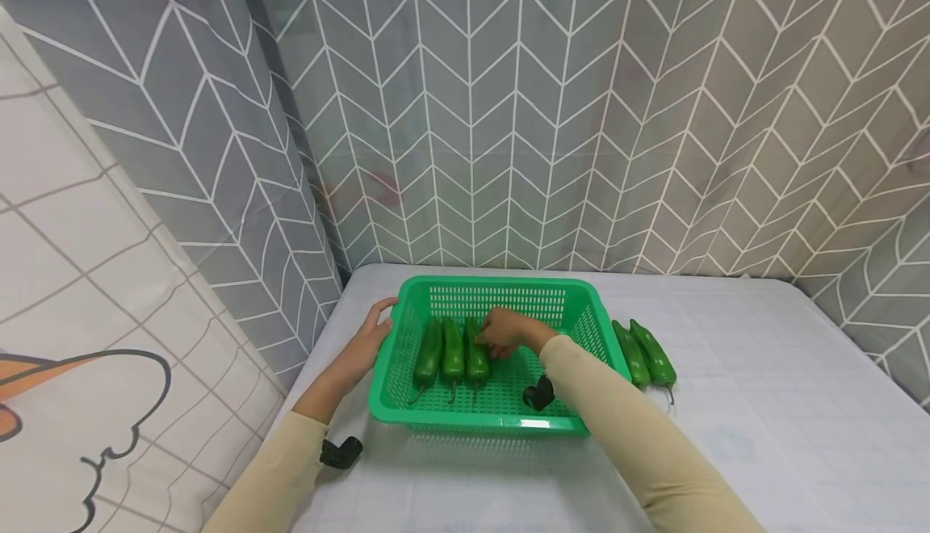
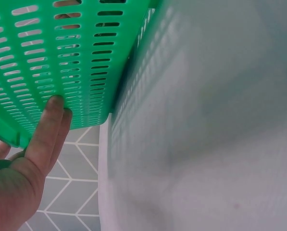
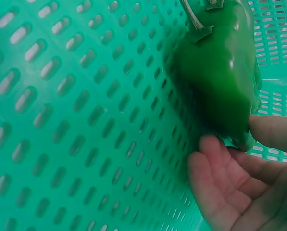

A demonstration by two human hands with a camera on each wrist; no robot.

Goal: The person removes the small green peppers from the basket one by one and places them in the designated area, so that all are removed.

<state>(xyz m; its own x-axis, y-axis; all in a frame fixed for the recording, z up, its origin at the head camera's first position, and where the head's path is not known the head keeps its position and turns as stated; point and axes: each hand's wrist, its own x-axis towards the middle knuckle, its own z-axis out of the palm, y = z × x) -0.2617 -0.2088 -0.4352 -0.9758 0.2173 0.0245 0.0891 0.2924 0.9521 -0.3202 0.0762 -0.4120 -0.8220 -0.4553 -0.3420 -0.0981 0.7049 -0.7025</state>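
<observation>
A green plastic basket (image 1: 479, 420) with slotted walls holds several long green chili peppers side by side in its left half, stems toward the person. My right hand (image 1: 504, 331) reaches inside and pinches the tip end of the rightmost pepper (image 1: 475, 363) of the row. In the right wrist view the thumb (image 3: 273, 131) touches that pepper (image 3: 220, 72), with the other fingers curled beside it near the basket floor. My left hand (image 1: 365, 349) grips the basket's left side, its fingers (image 2: 49, 125) laid along the outer wall and the thumb side at the rim.
Two more green peppers (image 1: 654, 359) lie on the white-covered table (image 1: 756, 404), right beside the basket. Patterned grey curtains (image 1: 494, 113) stand behind the table, and a white checked cloth (image 1: 109, 274) hangs at left. Small black cameras (image 1: 341, 454) sit on both wrists.
</observation>
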